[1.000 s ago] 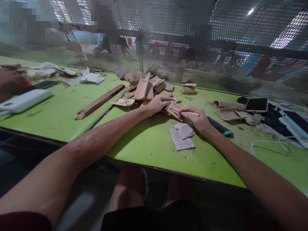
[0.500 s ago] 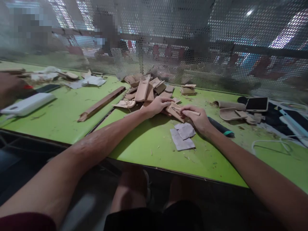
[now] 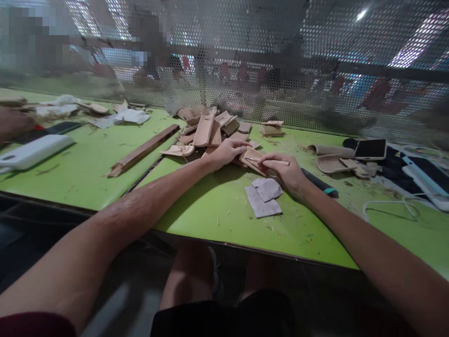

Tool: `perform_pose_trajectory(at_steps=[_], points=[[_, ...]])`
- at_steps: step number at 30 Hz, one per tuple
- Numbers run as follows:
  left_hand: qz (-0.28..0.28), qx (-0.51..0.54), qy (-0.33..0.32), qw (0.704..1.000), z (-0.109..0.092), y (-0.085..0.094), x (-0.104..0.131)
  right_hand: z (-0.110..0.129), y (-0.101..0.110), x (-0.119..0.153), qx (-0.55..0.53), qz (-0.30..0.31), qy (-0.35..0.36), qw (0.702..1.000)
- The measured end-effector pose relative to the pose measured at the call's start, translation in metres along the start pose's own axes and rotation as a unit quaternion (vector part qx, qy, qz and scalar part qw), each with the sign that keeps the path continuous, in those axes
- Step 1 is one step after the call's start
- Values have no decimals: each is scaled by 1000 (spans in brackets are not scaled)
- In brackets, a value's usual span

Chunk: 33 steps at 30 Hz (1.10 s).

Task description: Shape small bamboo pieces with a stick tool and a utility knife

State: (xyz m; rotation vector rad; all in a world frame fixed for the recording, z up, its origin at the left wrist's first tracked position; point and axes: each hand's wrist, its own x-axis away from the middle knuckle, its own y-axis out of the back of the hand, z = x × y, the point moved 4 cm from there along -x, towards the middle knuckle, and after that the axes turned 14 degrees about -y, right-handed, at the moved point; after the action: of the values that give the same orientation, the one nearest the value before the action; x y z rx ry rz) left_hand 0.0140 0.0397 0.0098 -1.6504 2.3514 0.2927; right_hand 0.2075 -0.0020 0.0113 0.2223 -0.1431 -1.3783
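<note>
Wherever I look along the green table [image 3: 196, 201], bare wood lies about: a few loose fibres rest on one pale curved piece [image 3: 177, 150] at the near left of a heap of tan, bowed slats [image 3: 206, 131], and small flat bits [image 3: 349, 164] lean against the end of another trough-shaped piece [image 3: 331, 164] over on the right. Left of the heap is a long, straight strip [image 3: 145, 150], its near end splintered. Two grey, paper-like sheets [image 3: 261, 206] overlap toward the near edge, matt and uneven in outline. At the front right of the heap, I have the left hand [image 3: 227, 153] grasping the left end of a hollowed slat [image 3: 257, 169], fingers stretched over the top rather than bunched. The right hand [image 3: 286, 171] is closed around a slim tool [image 3: 284, 163] in a pen-like grip, pale handle jutting to the right, thin dark tip over the hollow face; the view is too dim for me to say whether that tip touches the wood. Beside the right wrist lies a dark cylinder [image 3: 315, 181] with a teal band
</note>
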Motion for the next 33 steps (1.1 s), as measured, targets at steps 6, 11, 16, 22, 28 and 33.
perform_pose_trajectory(at_steps=[6,11,16,22,28,33], points=[[6,1,-14,1000,1,1,-1,1,0,-1,8,-10,7,1000],[2,-6,-9,1000,-1,0,0,-1,-2,-2,-32,-6,-17,999],[4,11,-4,1000,-2,-1,0,-2,-3,-2,-53,-23,-21,998],[1,-9,3,1000,-3,-1,1,-3,0,-1,-119,7,-50,992],[-11,-21,-1,1000,-3,-2,1,-5,4,-6,-169,13,-60,984],[-12,-30,-14,999,-2,-2,1,-2,4,-6,-160,8,-69,985]])
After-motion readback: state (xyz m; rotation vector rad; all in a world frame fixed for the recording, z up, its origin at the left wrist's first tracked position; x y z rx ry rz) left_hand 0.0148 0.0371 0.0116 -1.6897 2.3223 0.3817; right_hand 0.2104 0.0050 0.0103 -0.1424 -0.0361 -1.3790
